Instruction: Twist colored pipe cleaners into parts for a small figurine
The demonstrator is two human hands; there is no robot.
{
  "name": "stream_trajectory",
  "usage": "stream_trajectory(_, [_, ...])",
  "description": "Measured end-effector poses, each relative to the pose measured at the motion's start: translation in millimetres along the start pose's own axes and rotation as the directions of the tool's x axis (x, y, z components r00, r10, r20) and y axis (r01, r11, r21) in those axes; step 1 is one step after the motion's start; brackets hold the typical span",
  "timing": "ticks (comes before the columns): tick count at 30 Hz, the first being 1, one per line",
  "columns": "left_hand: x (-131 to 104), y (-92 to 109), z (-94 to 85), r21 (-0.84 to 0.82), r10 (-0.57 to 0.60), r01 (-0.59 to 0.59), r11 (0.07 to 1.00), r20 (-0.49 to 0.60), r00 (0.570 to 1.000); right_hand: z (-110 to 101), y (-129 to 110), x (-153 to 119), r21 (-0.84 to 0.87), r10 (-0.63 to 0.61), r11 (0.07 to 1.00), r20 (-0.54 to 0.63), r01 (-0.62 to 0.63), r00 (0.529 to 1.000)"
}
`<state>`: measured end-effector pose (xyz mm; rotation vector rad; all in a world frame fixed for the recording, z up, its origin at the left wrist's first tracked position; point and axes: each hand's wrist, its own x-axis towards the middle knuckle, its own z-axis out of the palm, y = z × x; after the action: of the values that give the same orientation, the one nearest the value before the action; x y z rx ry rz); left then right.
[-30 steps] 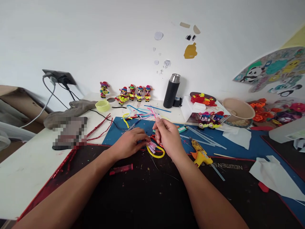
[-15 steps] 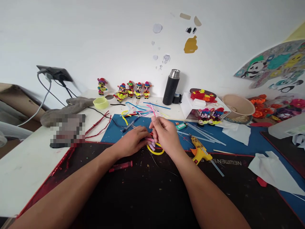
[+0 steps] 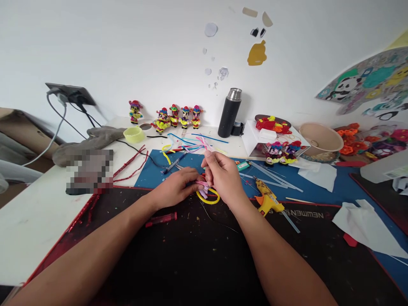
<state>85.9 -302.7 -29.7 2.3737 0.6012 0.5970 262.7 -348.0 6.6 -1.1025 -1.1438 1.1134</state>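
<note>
My left hand (image 3: 179, 186) is closed, thumb and fingers pinching a small pink and lilac bundle of fuzzy stems (image 3: 204, 192). Right beside it my right hand (image 3: 223, 172) is closed too, thumb and forefinger pressed together at the top. Whatever is in that pinch is too small or hidden to make out. The curled lower fingers of the right hand come close to the bundle; whether they touch it I cannot tell. Under the bundle a yellow loop (image 3: 212, 202) lies on the black mat. Loose pink, white and blue stems (image 3: 199, 144) spread behind the hands.
A yellow glue gun (image 3: 267, 199) lies right of my hands, near clear glue sticks (image 3: 270, 176). Behind stand a black flask (image 3: 229, 114) and several small fuzzy figures (image 3: 163, 121). A red-handled tool (image 3: 161, 219) lies at left on the black mat (image 3: 178, 263).
The view has tilted down slightly, so the wall items sit higher. Both hands stay close together with almost the same grip; the right hand has shifted very little.
</note>
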Motion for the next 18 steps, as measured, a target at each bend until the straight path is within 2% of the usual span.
stream_trajectory(8, [-0.3,0.9,1.3,0.011,0.057,-0.057,0.998,0.006,0.998,1.3,0.7,-0.1,-0.01,-0.003,1.0,0.011,0.003,1.0])
stream_trajectory(14, [-1.2,-1.0,-1.8,0.031,0.005,-0.004,1.0,-0.024,1.0,0.8,0.0,-0.8,0.005,-0.01,1.0,-0.003,0.01,1.0])
stream_trajectory(18, [-1.3,1.6,-3.3,0.031,0.032,-0.032,0.999,-0.001,0.999,1.0,-1.2,-0.6,-0.004,-0.005,1.0,-0.008,0.005,1.0])
